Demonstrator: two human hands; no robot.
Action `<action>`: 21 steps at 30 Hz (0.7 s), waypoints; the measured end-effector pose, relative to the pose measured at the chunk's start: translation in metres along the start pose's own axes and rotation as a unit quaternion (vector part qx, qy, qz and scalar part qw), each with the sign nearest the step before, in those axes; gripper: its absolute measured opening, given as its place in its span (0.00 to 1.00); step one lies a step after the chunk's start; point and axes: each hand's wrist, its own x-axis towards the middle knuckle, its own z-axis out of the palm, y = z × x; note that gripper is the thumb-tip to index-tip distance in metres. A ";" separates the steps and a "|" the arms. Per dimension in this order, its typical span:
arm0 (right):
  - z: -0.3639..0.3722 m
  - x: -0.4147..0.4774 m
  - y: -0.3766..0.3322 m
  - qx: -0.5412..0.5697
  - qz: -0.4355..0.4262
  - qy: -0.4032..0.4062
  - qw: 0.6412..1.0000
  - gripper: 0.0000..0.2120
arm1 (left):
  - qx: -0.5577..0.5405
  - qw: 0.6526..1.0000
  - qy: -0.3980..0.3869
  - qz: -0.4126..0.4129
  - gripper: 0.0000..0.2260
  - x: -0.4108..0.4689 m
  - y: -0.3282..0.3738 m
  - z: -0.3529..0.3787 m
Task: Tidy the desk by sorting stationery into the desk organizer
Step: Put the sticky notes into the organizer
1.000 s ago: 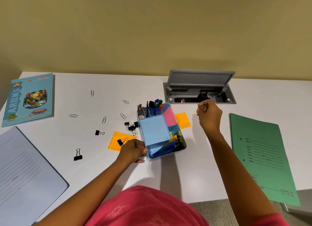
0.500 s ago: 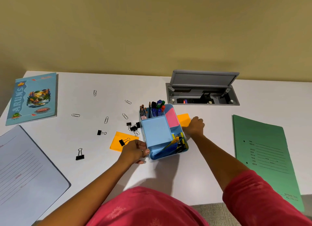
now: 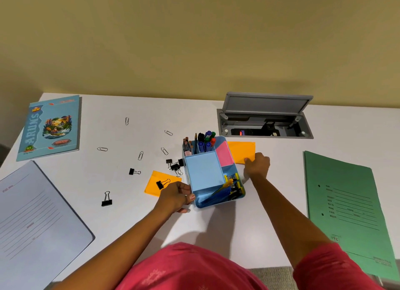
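Observation:
A light blue desk organizer (image 3: 213, 203) stands mid-desk, holding pens, blue and pink sticky notes and small clips. My left hand (image 3: 176, 195) grips its front left corner. My right hand (image 3: 256, 165) pinches the near edge of an orange sticky note pad (image 3: 241, 150) lying just right of the organizer. A second orange sticky pad (image 3: 154, 184) lies left of the organizer with a black binder clip (image 3: 161, 183) on it. More binder clips (image 3: 175, 167) and several paper clips (image 3: 140, 155) are scattered to the left.
A blue notebook (image 3: 50, 127) lies at the far left. A grey-blue folder (image 3: 32, 222) sits at the near left and a green folder (image 3: 348, 205) at the right. An open grey cable box (image 3: 265, 122) is set into the desk behind the organizer.
My right hand came down from above the cable box to the orange pad beside the organizer and now pinches its edge. My left hand stayed on the organizer.

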 end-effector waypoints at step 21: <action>-0.005 -0.067 -0.028 0.053 -0.311 0.085 0.945 0.06 | 0.000 1.000 -0.001 0.006 0.11 0.003 -0.004 0.000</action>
